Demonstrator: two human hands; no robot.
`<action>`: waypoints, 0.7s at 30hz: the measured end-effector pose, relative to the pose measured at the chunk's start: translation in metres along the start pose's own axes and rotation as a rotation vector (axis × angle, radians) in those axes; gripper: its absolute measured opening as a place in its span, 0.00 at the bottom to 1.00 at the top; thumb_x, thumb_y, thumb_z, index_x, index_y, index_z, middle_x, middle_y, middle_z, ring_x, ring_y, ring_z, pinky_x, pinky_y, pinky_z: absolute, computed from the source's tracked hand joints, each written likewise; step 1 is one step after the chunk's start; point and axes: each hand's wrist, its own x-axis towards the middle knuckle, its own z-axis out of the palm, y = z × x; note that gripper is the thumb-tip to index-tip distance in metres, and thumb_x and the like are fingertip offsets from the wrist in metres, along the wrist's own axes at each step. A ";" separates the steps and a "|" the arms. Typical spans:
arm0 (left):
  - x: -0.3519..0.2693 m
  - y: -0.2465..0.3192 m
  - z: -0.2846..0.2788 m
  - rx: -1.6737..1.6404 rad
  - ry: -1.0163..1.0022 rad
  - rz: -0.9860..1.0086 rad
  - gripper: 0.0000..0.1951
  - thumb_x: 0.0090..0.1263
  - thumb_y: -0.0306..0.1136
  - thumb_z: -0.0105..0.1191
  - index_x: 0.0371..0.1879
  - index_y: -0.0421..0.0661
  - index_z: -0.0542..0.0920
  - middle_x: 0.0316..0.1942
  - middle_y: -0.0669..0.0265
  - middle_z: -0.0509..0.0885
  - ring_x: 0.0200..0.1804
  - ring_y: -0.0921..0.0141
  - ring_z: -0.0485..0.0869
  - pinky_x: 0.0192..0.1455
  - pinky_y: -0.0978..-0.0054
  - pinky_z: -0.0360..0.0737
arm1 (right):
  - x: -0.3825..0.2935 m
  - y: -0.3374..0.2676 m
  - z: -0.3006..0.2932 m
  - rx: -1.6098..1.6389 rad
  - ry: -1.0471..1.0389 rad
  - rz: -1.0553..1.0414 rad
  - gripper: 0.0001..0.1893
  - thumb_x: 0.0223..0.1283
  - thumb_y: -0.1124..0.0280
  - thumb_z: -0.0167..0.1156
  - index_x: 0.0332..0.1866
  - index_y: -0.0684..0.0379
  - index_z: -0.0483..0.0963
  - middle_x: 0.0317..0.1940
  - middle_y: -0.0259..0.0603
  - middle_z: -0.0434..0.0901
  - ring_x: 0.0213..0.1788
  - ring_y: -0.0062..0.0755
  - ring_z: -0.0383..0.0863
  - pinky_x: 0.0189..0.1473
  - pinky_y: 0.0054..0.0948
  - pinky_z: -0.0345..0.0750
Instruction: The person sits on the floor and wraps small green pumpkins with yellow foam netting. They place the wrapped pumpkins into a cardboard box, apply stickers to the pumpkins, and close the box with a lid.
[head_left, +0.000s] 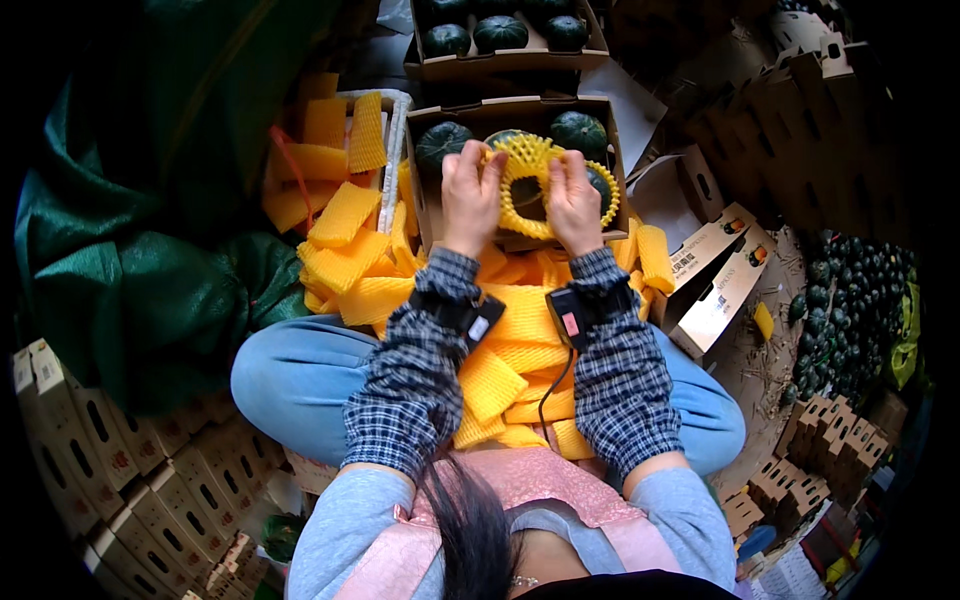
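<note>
Between my left hand (472, 199) and my right hand (574, 199) a yellow foam net sleeve (529, 154) is stretched into an open ring. Both hands grip its sides above a cardboard box (517, 241). Inside the box, one dark green pumpkin (444, 144) sits at the back left and another pumpkin (579, 133) at the back right. Part of a third pumpkin (506, 137) shows behind the sleeve. At the front right, a pumpkin (598, 191) is ringed by a second foam net (613, 196), partly hidden by my right hand.
Flattened yellow foam sleeves (517, 315) cover my lap and overflow a white foam crate (401, 112) at left. A further box (510, 67) of pumpkins stands beyond. Printed cartons (716, 292) lie at right, near a large pumpkin heap (847, 315). Green sheeting (165, 277) drapes the left side.
</note>
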 end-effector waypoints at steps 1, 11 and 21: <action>0.014 -0.013 -0.003 -0.012 -0.025 0.044 0.15 0.73 0.45 0.53 0.37 0.44 0.75 0.28 0.59 0.73 0.31 0.65 0.75 0.33 0.67 0.73 | 0.008 0.002 0.013 -0.047 -0.001 -0.050 0.09 0.73 0.62 0.47 0.43 0.56 0.66 0.32 0.52 0.78 0.35 0.59 0.78 0.34 0.43 0.74; 0.031 -0.045 0.011 -0.583 0.017 -0.247 0.10 0.71 0.36 0.58 0.33 0.42 0.78 0.26 0.73 0.80 0.29 0.84 0.74 0.30 0.85 0.72 | 0.054 0.035 0.028 0.362 0.050 0.034 0.09 0.68 0.67 0.57 0.39 0.62 0.73 0.27 0.37 0.78 0.31 0.17 0.73 0.34 0.23 0.72; 0.040 -0.039 -0.005 0.122 0.165 -0.011 0.11 0.72 0.37 0.55 0.46 0.45 0.73 0.29 0.63 0.81 0.29 0.68 0.80 0.31 0.72 0.76 | 0.050 0.012 0.020 -0.245 0.322 -0.135 0.08 0.70 0.68 0.49 0.40 0.57 0.74 0.36 0.46 0.77 0.33 0.49 0.79 0.38 0.39 0.77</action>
